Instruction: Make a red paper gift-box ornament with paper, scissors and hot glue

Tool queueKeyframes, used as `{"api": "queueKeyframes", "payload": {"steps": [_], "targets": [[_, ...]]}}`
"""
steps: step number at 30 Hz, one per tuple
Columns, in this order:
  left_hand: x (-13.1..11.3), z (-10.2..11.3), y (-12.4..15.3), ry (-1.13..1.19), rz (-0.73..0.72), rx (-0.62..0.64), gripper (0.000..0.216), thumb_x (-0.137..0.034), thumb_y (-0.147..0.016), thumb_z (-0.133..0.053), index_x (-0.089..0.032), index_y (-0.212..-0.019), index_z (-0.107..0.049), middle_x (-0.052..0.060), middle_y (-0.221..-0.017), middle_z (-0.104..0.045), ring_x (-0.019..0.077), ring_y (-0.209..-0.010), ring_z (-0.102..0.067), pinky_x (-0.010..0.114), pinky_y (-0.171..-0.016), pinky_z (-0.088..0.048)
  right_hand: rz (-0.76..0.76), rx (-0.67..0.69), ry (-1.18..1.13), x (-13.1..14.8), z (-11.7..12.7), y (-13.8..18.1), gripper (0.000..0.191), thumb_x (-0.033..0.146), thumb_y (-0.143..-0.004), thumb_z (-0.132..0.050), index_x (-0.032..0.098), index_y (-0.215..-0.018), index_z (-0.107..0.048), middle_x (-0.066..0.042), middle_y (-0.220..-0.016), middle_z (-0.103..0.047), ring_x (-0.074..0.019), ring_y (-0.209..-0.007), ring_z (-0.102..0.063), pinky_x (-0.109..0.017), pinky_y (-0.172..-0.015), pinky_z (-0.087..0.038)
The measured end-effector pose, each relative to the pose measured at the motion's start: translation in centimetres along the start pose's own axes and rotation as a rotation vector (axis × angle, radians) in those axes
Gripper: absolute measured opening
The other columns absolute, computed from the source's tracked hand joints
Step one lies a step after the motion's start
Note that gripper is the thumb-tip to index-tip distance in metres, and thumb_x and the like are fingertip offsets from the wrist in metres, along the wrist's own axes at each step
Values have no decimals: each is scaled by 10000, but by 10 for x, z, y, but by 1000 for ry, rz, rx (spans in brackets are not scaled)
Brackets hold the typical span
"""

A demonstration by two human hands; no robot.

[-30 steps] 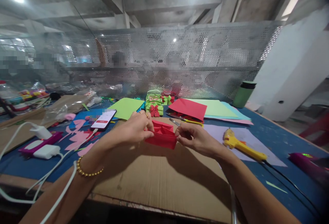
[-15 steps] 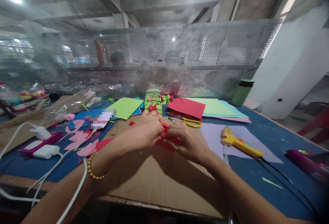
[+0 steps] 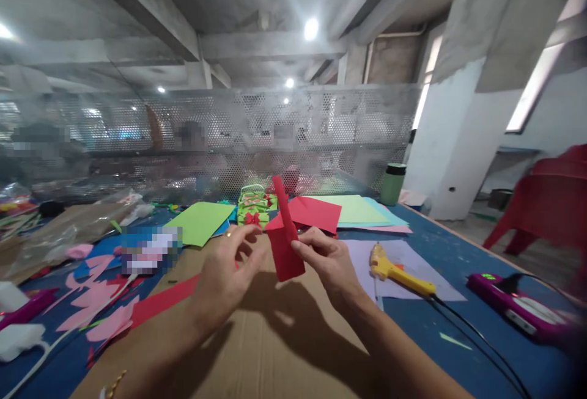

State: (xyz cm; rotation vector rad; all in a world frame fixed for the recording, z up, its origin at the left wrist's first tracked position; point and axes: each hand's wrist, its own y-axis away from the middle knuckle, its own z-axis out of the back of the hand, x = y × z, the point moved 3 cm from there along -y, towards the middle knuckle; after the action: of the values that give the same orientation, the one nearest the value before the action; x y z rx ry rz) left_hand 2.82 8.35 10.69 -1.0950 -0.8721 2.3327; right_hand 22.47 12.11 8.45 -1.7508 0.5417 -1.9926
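Note:
A folded red paper piece [image 3: 287, 255] with a narrow strip standing up from it is held above the cardboard sheet [image 3: 270, 338]. My right hand [image 3: 328, 261] pinches its right edge between thumb and fingers. To the left of it, my left hand [image 3: 232, 270] is raised with fingers curved and apart, holding nothing. A strip of red paper [image 3: 167, 301] lies on the cardboard by my left forearm. Just beyond my hands are small green paper pieces [image 3: 253, 200] with a red bow [image 3: 252, 219]. The yellow-handled scissors do not show in the present view.
A yellow glue gun [image 3: 403, 274] lies on purple paper [image 3: 440, 277] at the right, its cord trailing to a purple power strip [image 3: 518, 310]. Green paper [image 3: 202, 222], red paper [image 3: 316, 212] and a green bottle [image 3: 393, 184] stand farther back. Pink scraps [image 3: 98, 295] and white cables lie left.
My left hand has let go of the red paper and moved left. My right hand has lifted the piece, so its strip now points upward. The view has tilted up and shifted right.

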Motion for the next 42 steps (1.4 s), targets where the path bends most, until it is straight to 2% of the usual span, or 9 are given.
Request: {"api": "queueKeyframes", "payload": {"steps": [8, 12, 18, 25, 29, 33, 37, 39, 42], "targets": [[-23, -33, 25, -283, -240, -114, 236, -263, -987, -500, -192, -1212, -516, 132, -1107, -612, 276, -1027, -606, 454, -860, -524, -31, -101, -14, -4, -7, 7, 200, 373, -828, -687, 185, -776, -735, -14, -699, -688, -153, -616, -581, -277, -584, -470], [-27, -41, 23, -181, -118, -11, 211, -325, -1017, -441, -202, -1157, -540, 100, -1011, -651, 249, -901, -650, 393, -748, -542, 79, -117, 88, 2, -14, 14, 173, 322, -846, -654, 195, -737, -695, -12, -665, -684, -156, -594, -587, -270, -571, -468], [-25, -44, 21, -5, 11, -91, 204, -303, -995, -475, -203, -1149, -565, 100, -1073, -679, 243, -962, -656, 393, -790, -542, 323, -113, 271, 7, -21, 25, 83, 220, -853, -603, 220, -837, -685, -34, -750, -695, -165, -648, -605, -278, -630, -466], [-22, -38, 12, 56, 114, -164, 146, -324, -946, -557, -203, -1026, -576, 72, -961, -681, 220, -870, -654, 381, -759, -540, 311, 135, 251, 19, -32, 34, 164, 194, -938, -490, 198, -823, -607, -21, -742, -645, -142, -632, -563, -256, -598, -449], [-19, -32, 6, 31, 136, -190, 93, -293, -931, -561, -209, -972, -566, 41, -897, -670, 190, -792, -643, 332, -704, -524, 131, 367, 60, 20, -39, 37, 244, 209, -923, -481, 182, -1127, -613, -6, -768, -648, -133, -602, -570, -253, -555, -462], [-14, -28, 3, -77, 101, -204, 47, -224, -912, -534, -213, -881, -567, 9, -799, -649, 175, -711, -616, 302, -656, -475, 5, 543, -97, 7, -50, 44, 658, 169, -888, -496, 199, -1517, -306, 32, -711, -635, -139, -591, -614, -257, -550, -493], [-6, -23, -3, -174, 18, -188, 134, -196, -911, -484, -209, -896, -616, 35, -871, -674, 199, -803, -619, 327, -730, -454, 28, 584, -43, 2, -57, 57, 867, 142, -859, -510, 168, -1598, -57, 3, -742, -673, -142, -608, -618, -245, -523, -469], [2, -17, -9, -105, 40, -154, 155, -201, -897, -484, -201, -879, -639, 40, -871, -687, 198, -813, -619, 324, -753, -453, 75, 625, 36, 10, -57, 63, 842, 149, -861, -519, 150, -1597, -110, -12, -742, -692, -132, -584, -598, -241, -516, -453], [19, -4, -20, 88, 160, -36, 171, -232, -875, -505, -184, -855, -667, 31, -832, -700, 178, -767, -618, 292, -725, -457, 201, 692, 99, 32, -46, 66, 498, 168, -854, -564, 188, -1350, -600, -23, -721, -718, -113, -565, -583, -236, -536, -449]]}}
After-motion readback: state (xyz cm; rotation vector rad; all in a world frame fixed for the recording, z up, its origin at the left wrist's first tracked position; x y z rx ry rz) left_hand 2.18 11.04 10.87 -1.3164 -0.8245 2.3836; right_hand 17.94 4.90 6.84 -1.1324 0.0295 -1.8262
